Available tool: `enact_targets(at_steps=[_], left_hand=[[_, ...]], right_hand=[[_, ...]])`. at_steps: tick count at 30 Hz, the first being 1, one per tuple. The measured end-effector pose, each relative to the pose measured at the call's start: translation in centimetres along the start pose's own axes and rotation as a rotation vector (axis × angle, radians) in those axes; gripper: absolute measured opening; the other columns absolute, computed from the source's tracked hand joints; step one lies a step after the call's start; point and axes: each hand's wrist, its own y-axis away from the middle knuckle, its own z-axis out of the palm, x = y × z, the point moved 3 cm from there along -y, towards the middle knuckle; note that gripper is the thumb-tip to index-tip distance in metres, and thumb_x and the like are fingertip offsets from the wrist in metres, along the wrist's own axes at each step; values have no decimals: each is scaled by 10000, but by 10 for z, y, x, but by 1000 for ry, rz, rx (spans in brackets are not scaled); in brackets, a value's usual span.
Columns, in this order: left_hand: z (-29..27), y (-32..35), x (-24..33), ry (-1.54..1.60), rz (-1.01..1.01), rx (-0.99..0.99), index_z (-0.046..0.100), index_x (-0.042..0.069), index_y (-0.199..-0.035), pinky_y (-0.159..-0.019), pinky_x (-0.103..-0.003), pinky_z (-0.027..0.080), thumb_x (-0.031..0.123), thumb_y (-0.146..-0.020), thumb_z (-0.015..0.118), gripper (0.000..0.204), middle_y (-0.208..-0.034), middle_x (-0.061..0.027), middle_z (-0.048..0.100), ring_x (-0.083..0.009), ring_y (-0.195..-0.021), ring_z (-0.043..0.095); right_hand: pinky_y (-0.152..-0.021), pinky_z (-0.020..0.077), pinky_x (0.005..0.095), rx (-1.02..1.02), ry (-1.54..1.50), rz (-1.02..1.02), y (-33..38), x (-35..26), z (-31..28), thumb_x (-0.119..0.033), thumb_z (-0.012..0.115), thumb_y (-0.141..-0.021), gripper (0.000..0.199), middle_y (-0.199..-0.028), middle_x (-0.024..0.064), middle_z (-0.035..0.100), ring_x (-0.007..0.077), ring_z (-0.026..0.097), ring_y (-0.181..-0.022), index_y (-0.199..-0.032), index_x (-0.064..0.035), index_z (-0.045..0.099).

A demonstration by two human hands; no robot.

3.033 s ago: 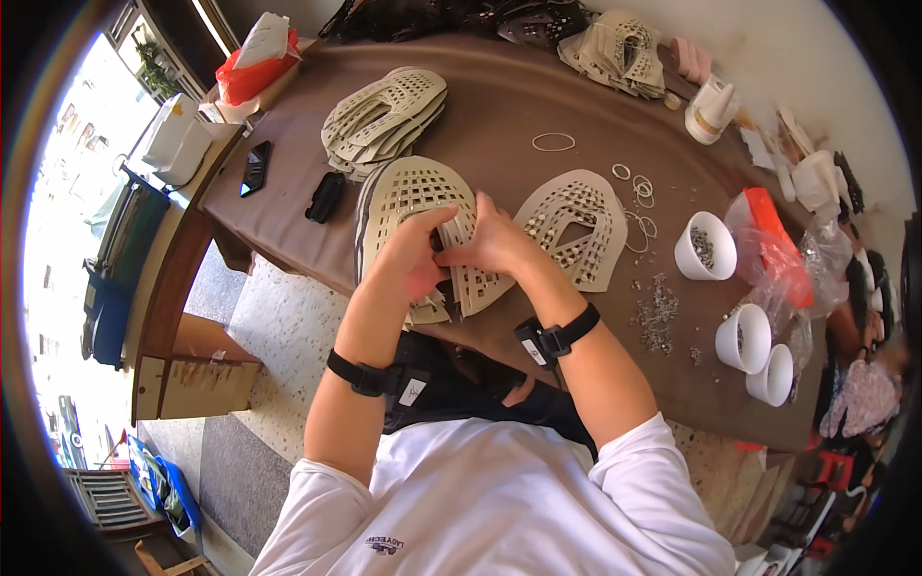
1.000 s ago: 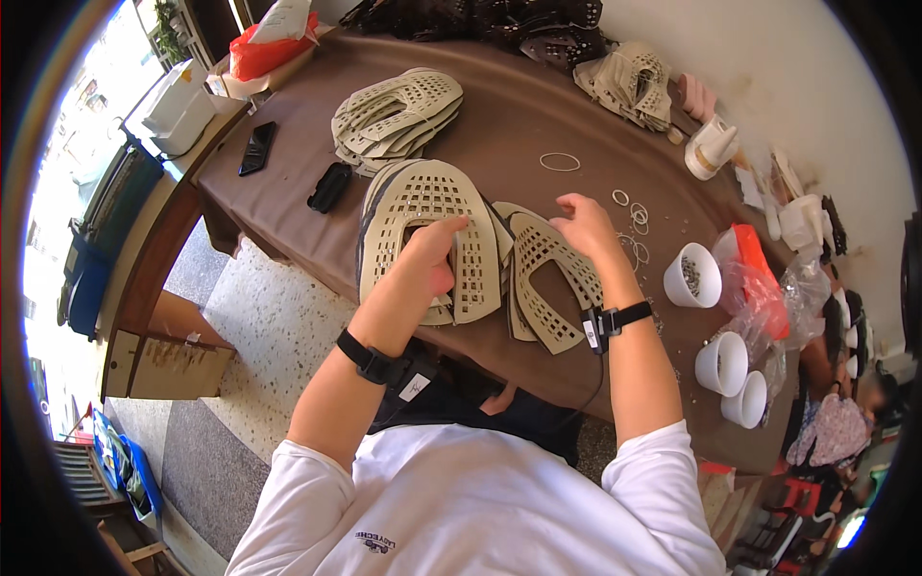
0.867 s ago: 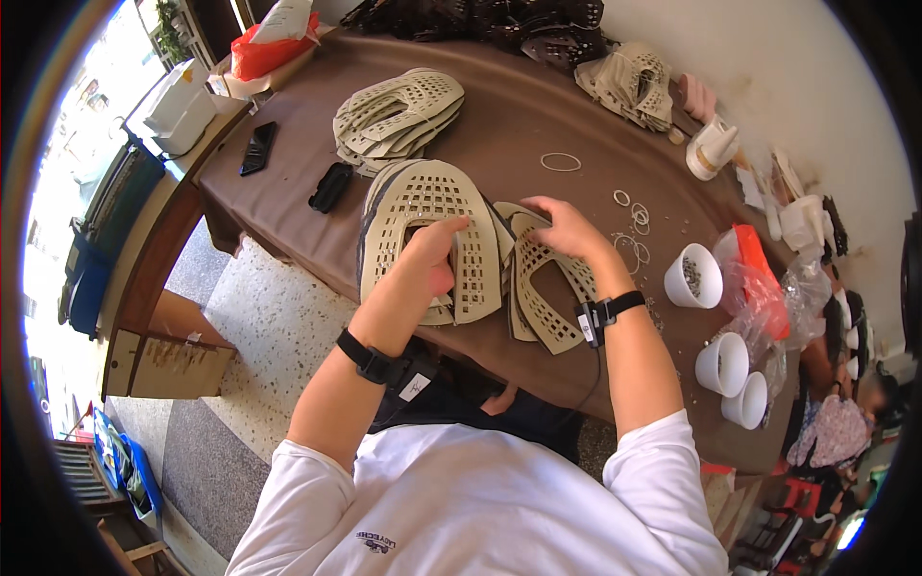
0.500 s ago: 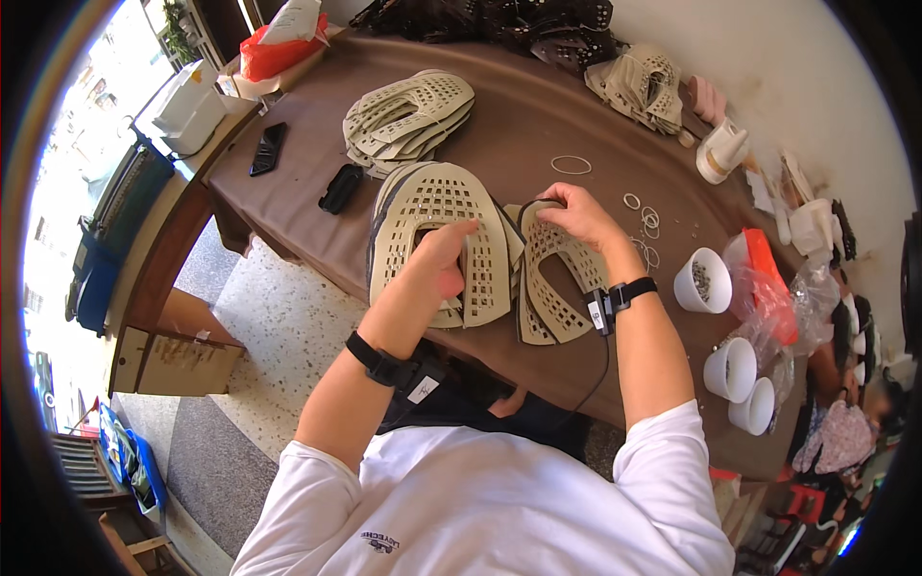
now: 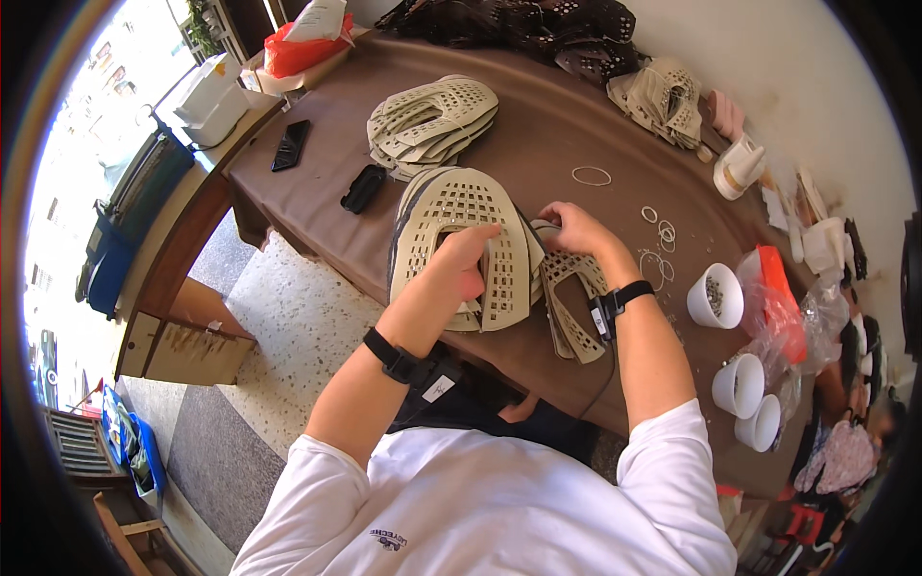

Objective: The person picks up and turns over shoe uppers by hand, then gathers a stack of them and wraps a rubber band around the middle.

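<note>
A thick stack of beige perforated U-shaped shoe uppers [image 5: 505,278] lies in front of me, dark edges showing along its left side. My left hand [image 5: 459,267] is closed at the cut-out in the middle of the stack, its fingers over the inner edge of the top pieces. To the right, my right hand [image 5: 576,230] pinches the top end of some matching shoe uppers [image 5: 579,331], which spread toward me beside the stack. Their upper left part touches or slips behind the stack's right edge; how many there are, I cannot tell.
A tied bundle of shoe uppers [image 5: 432,120] lies beyond, with a black case [image 5: 363,189] and a phone [image 5: 291,145] to its left. Rubber bands [image 5: 667,233] lie right of my hands. White cups [image 5: 715,296] stand along the right, near a red-and-clear plastic bag [image 5: 780,293].
My right hand has brought the shoe uppers it holds closer against the stack, and they look turned and narrower. My left hand stays on the stack. The whole view has shifted slightly.
</note>
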Motion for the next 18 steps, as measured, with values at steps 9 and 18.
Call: enact_targets(at_steps=[9, 18], left_hand=[[6, 0, 5, 50, 1, -22, 535, 12, -1386, -1084, -559, 474, 220, -1058, 542, 389, -1381, -167, 617, -346, -1244, 620], [10, 17, 13, 230, -33, 31, 511, 44, -1450, -1133, -567, 410, 369, -1066, 498, 503, -1441, -137, 590, -341, -1307, 574]], right_hand=[[-848, 545, 363, 57, -203, 20, 37, 0, -33, -188, 865, -733, 444, -1009, 150, 746, 232, 712, -923, -1109, -15, 703], [-816, 537, 251, -87, -666, -124, 139, -71, -128, 10, 781, -829, 289, -989, 11, 729, 75, 663, -879, -1094, 5, 667]])
